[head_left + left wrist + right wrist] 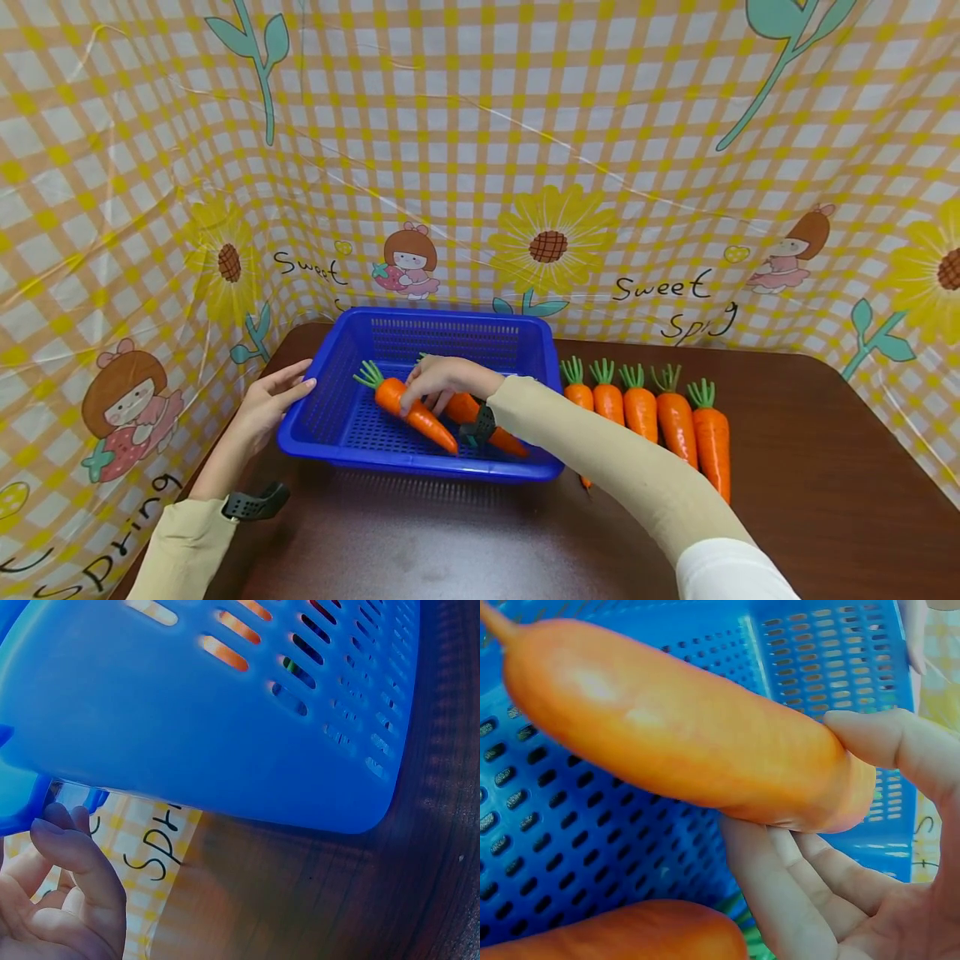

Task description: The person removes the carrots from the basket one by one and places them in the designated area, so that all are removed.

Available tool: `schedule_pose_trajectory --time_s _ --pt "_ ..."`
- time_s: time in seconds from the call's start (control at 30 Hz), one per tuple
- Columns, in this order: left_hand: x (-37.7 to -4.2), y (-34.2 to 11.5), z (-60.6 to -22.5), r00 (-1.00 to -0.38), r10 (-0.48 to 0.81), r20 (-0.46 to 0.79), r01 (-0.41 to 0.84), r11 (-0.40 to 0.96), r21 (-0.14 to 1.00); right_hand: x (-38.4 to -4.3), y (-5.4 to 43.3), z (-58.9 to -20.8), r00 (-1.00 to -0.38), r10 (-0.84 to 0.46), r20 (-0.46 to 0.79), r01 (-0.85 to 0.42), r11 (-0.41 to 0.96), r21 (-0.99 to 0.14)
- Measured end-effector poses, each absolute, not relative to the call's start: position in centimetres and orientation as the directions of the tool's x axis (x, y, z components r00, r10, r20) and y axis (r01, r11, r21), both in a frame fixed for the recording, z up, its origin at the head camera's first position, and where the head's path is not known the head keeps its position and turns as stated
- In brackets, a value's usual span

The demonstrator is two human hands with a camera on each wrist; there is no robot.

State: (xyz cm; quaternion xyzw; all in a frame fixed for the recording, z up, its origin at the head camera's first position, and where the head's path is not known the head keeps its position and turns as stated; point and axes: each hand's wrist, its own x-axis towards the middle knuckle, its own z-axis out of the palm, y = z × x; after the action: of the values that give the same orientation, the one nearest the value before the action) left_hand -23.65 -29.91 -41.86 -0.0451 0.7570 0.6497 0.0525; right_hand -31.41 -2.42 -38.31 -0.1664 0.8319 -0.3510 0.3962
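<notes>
A blue plastic basket (420, 465) with slotted walls stands on the table. My left hand (262, 407) is at its left side, thumb and fingertips pinching the rim; in the left wrist view the hand (67, 900) is by the rim's edge. Reaching into the basket, my right hand (442, 379) grips an orange carrot (427, 423) with green stalks. The right wrist view has the thumb and fingers on opposite sides of this carrot (682, 727). A second carrot (465, 407) lies in the basket, partly hidden by the right hand and wrist.
Several carrots (678, 425) lie side by side on the brown table (810, 467) right of the basket, some partly behind the right sleeve (600, 450). A checked, flower-printed cloth (465, 150) hangs behind and at both sides.
</notes>
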Motion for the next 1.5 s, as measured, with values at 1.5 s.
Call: schedule_pose_trajectory --time_s 1.5 --pt "-23.5 -29.8 -41.5 -0.989 0.009 -0.145 -0.141 0.18 0.974 -30.7 6.4 -31.3 -0.672 -0.603 -0.43 0.048 0.545 -0.837"
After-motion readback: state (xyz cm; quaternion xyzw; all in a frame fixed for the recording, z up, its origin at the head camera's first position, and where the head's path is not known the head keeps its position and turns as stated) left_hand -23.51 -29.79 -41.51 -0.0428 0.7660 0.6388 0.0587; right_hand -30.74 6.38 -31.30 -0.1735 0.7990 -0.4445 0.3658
